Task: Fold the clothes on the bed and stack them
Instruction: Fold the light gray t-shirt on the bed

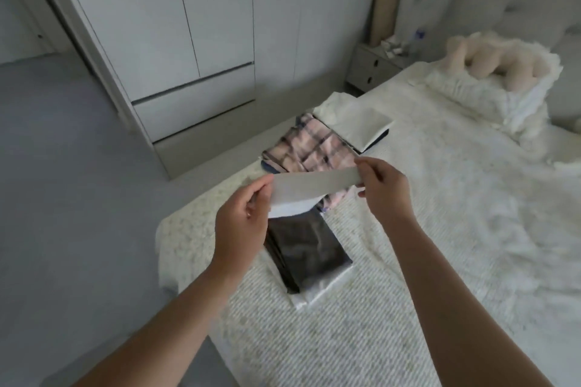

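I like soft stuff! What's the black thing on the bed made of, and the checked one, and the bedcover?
Black garment: probably a thin, smooth fabric, satin or synthetic; it shows a faint sheen and sharp creases.
Checked garment: looks like soft woven cotton or flannel, matte, with pink and dark plaid lines.
Bedcover: seems a thick textured weave, white and matte, with fine ribbed rows. Touch would settle it.

Soft, even daylight fills the room, cool and grey in tone, with only faint shadows under the folded clothes on the bed [408, 229]. The whole picture is slightly blurred (most at the far pillows [490, 97] and nightstand [371, 69]). Wide-angle distortion bends the wardrobe [188, 25] lines toward the edges.
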